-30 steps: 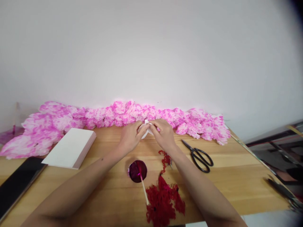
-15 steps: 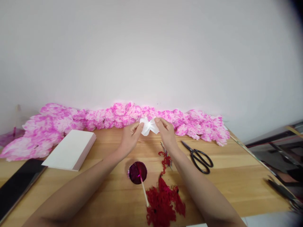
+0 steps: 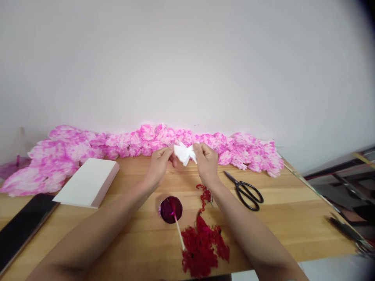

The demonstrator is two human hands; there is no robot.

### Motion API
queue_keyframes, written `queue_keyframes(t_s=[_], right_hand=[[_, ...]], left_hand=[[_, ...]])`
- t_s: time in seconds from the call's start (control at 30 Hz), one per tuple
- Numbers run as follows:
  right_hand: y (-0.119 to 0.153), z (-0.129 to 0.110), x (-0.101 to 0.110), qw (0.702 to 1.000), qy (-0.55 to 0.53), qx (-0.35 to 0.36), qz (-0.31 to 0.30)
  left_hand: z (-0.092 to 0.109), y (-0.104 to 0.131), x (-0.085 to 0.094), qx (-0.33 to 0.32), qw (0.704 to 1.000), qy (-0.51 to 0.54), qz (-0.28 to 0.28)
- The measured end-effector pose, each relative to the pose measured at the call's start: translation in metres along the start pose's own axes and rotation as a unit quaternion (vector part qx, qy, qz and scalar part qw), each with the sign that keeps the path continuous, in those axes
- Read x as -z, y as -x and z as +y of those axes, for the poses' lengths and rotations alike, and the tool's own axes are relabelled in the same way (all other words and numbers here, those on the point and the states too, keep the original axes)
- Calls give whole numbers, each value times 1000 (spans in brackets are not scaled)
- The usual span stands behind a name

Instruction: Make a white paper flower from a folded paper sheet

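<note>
A small white piece of thin paper [image 3: 185,153], gathered at its middle like a bow, is stretched between my two hands above the table. My left hand [image 3: 160,160] pinches its left edge between thumb and fingers. On the other side, my right hand [image 3: 206,160] grips the right part, with the fingers curled. Below them stands a round dish of dark magenta liquid [image 3: 169,210], and a thin pale stick [image 3: 179,234] leans out of it. Tangled red yarn [image 3: 202,248] lies beside the stick, one strand running up toward my right wrist.
Pink-and-white ruffled paper flowers [image 3: 152,140] line the wall. To the left are a stack of white paper [image 3: 88,182] and a black phone-like slab [image 3: 25,222]. Black-handled scissors [image 3: 246,192] lie right of my right arm; dark tools [image 3: 348,232] sit near the right edge.
The white paper has turned and crumpled more on its right side. My left fingers have shifted their hold, and my right hand covers more of the paper.
</note>
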State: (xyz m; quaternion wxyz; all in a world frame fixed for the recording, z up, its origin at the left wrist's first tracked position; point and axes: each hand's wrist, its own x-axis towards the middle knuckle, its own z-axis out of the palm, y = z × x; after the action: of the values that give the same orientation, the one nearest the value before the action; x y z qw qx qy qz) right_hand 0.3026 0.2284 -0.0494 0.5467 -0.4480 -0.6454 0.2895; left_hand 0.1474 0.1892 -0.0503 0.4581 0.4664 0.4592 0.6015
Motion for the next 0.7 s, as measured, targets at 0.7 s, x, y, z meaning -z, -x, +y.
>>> queue_keyframes(t_s=[0.7], right_hand=[[1, -8, 0, 991, -114, -62, -42]], left_hand=[[0, 11, -5, -93, 961, -257, -32]])
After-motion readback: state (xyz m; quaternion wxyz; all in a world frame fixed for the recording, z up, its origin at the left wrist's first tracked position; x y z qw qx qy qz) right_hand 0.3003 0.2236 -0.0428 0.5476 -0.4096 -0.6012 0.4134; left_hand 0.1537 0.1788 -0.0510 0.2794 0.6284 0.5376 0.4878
